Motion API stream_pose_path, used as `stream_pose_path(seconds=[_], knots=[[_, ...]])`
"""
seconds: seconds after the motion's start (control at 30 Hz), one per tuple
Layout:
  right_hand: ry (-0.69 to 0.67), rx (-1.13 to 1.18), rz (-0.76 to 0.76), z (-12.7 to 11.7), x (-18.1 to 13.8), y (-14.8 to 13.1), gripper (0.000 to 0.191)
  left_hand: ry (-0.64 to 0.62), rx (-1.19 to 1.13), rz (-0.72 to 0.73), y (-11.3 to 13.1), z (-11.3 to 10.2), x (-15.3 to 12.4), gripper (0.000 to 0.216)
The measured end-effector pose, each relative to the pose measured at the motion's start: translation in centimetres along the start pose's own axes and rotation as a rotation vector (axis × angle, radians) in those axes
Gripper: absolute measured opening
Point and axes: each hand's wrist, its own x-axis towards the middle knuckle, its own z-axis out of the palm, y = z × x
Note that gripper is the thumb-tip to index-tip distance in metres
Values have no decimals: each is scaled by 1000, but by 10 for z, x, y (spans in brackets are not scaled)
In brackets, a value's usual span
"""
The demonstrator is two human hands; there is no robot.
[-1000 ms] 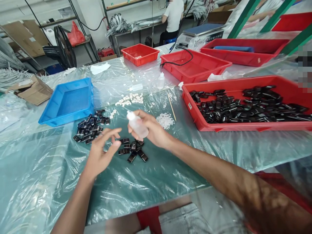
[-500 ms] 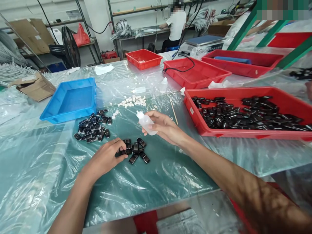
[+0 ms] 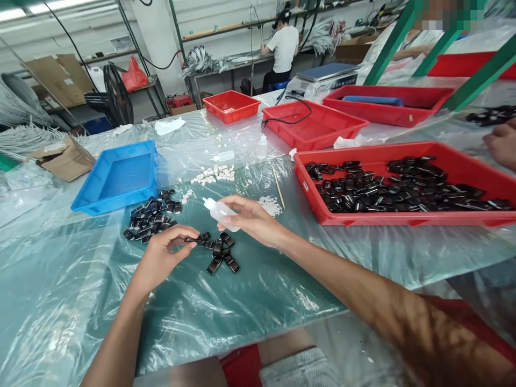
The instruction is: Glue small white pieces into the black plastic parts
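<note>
Between the thumb and fingers of my left hand [image 3: 167,251] is a small black plastic part [image 3: 197,238], pinched at one end and raised off the table. My right hand [image 3: 252,219] is wrapped round a translucent squeeze bottle [image 3: 223,214], tilted with its white nozzle pointing up and left. Several more black parts [image 3: 224,253] lie loosely on the green table just below the bottle. A larger heap of black parts [image 3: 147,217] sits beyond my left hand. Small white pieces [image 3: 213,174] are scattered farther back, and a pile of tiny white bits [image 3: 270,205] is beyond my right hand.
A blue tray [image 3: 115,201] stands at the left. At the right, a red tray [image 3: 403,217] holds many black parts, with further red trays [image 3: 231,115] behind. A thin wooden stick [image 3: 279,188] lies near it. Another person's hand [image 3: 503,144] shows at the right edge.
My left hand has lifted a black part from the small group. My right hand with the bottle has moved left and slightly down. Another person's hand has come further into view.
</note>
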Motion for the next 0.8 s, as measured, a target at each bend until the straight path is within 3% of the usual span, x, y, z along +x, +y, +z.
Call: stream_pose_path(seconds=[0.27, 0.43, 0.6, 0.8], knots=[[1, 43, 28, -5, 2, 3, 43, 400, -592, -163, 17, 21, 7, 40], [43, 69, 10, -8, 3, 1, 45, 267, -709, -189, 27, 24, 24, 47], [44, 78, 8, -7, 2, -1, 43, 185, -802, -244, 10, 33, 31, 55], [36, -8, 12, -2, 0, 1, 42, 229, -375, -113, -7, 28, 18, 38]])
